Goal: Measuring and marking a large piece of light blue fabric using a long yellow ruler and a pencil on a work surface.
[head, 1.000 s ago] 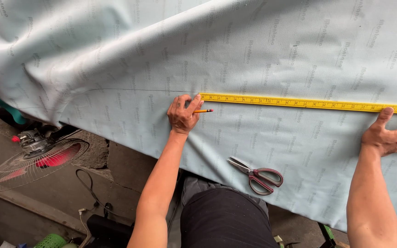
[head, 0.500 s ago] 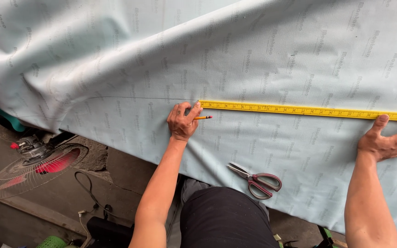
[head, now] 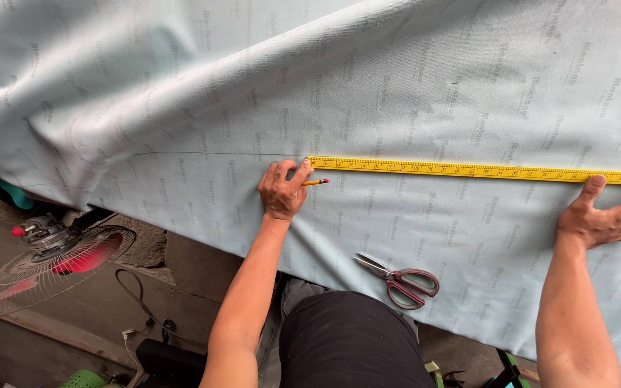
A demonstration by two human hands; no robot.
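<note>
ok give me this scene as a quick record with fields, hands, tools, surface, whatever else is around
left hand: holds a pencil at the ruler's near end
right hand: flat on the fabric, by the ruler's far end
ruler: long, yellow, flat on the fabric
fabric: pale blue-grey sheet, a thin drawn line running left of the ruler
scissors: red-handled, shut, near the fabric's front edge
fan: red-bladed, on the floor at left

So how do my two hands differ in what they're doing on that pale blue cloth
The left hand is curled in a grip on a yellow pencil at the near end of the long yellow ruler; the right hand lies open and flat by the ruler's far end, holding nothing. Both rest on the pale blue cloth.
</note>
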